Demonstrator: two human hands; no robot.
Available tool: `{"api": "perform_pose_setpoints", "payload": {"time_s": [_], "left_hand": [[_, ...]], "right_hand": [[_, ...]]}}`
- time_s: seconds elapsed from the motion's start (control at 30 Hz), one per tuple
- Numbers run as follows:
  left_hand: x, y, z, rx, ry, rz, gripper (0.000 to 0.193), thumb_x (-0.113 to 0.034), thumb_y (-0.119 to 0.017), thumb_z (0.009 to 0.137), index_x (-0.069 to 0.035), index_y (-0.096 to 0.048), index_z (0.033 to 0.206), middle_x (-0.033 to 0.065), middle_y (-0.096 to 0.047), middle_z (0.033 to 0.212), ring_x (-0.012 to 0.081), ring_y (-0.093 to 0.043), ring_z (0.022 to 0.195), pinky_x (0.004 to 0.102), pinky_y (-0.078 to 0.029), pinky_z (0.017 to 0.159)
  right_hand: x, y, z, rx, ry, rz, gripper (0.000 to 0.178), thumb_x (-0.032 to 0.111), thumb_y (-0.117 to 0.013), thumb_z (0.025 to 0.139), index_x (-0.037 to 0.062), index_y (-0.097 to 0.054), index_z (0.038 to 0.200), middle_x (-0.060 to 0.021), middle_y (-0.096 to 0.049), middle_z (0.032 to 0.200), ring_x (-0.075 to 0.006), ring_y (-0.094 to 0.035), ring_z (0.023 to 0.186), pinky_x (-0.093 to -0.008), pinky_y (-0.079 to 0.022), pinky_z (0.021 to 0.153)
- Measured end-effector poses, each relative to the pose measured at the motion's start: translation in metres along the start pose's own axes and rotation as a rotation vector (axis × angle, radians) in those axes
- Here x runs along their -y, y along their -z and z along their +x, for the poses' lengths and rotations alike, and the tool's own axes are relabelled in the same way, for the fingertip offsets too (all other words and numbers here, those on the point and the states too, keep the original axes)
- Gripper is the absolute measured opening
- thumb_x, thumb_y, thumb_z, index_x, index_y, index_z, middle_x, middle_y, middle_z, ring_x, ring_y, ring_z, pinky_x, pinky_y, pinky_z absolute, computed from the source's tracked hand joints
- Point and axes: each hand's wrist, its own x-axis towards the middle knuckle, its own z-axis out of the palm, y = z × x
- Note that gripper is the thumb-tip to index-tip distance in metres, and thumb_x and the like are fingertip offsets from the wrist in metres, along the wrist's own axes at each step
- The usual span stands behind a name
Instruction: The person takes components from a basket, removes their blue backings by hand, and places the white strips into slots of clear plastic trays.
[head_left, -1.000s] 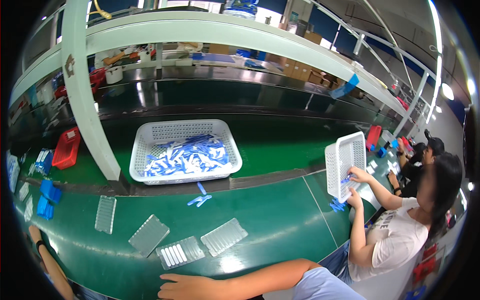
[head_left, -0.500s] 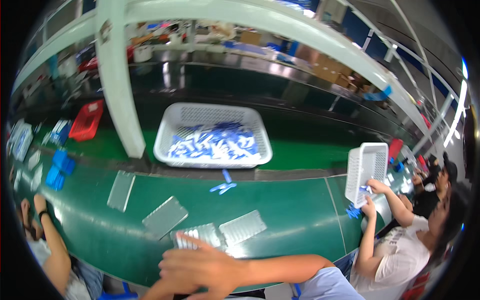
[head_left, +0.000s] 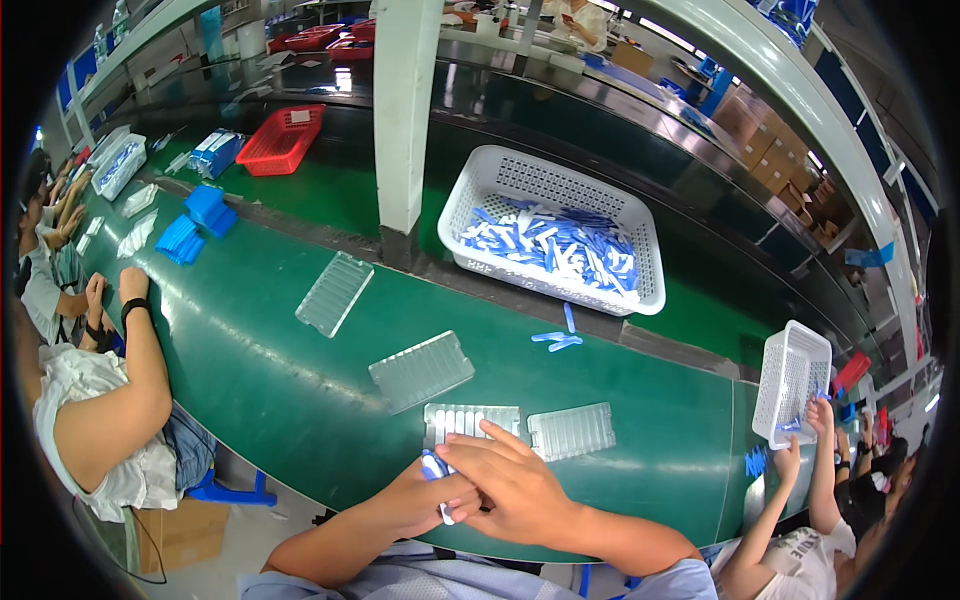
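My left hand (head_left: 424,503) is closed around a few slim blue-and-white plastic pieces (head_left: 433,468), their ends sticking out above and below the fingers. My right hand (head_left: 525,490) lies against it, with bent fingers on the same pieces and one finger held away. Just beyond the hands is a clear ribbed plastic tray (head_left: 472,415) with white pieces in its slots, partly covered by my fingers. Beside it on the right lies another clear tray (head_left: 571,432), seemingly without pieces. Farther left are two more clear trays, a nearer one (head_left: 421,372) and a farther one (head_left: 335,293).
Loose blue pieces (head_left: 557,341) lie before a big white basket (head_left: 553,285) full of blue-and-white pieces. A pale post (head_left: 402,130) rises left of it. Blue packs (head_left: 182,238) and a red basket (head_left: 280,140) stand farther left. At right, a co-worker holds a white basket (head_left: 768,390).
My left hand has come into view with blue-and-white pieces, and my right hand has joined it. The view has turned left and down. The trays look unmoved on the table.
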Motion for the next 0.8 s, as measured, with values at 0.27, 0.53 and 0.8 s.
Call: {"api": "perform_pose_setpoints", "payload": {"time_s": [0.27, 0.53, 0.8], "left_hand": [[-0.006, -0.012, -0.003, -0.068, 0.079, 0.064, 0.006, -0.002, -0.056, 0.094, -0.008, -0.057, 0.096, 0.0009, -0.052, 0.07, 0.0158, -0.059, 0.067, 0.0295, -0.047, 0.066], [0.006, -0.004, 0.001, 0.007, 0.05, -0.029, 0.005, -0.004, -0.058, 0.096, -0.006, -0.06, 0.092, 0.0043, -0.059, 0.078, 0.0156, -0.063, 0.077, 0.0302, -0.05, 0.07], [0.014, -0.019, -0.007, -0.011, 0.129, 0.019, 0.006, -0.012, -0.066, 0.098, -0.006, -0.063, 0.101, 0.0032, -0.064, 0.087, 0.0114, -0.063, 0.079, 0.0269, -0.05, 0.066]], "right_hand": [[0.016, 0.012, 0.011, 0.017, -0.061, 0.023, 0.077, 0.019, -0.083, 0.077, 0.0044, -0.05, 0.145, -0.0147, -0.063, 0.135, -0.0332, -0.059, 0.13, -0.0535, -0.041, 0.113], [0.012, 0.003, 0.003, -0.084, -0.021, 0.017, 0.087, 0.022, -0.09, 0.072, 0.0037, -0.048, 0.146, -0.0147, -0.064, 0.136, -0.0343, -0.063, 0.124, -0.049, -0.047, 0.109], [0.014, -0.015, -0.03, -0.204, -0.076, 0.113, 0.083, 0.012, -0.09, 0.069, 0.002, -0.052, 0.142, -0.0148, -0.071, 0.123, -0.0352, -0.068, 0.113, -0.0456, -0.053, 0.101]]}}
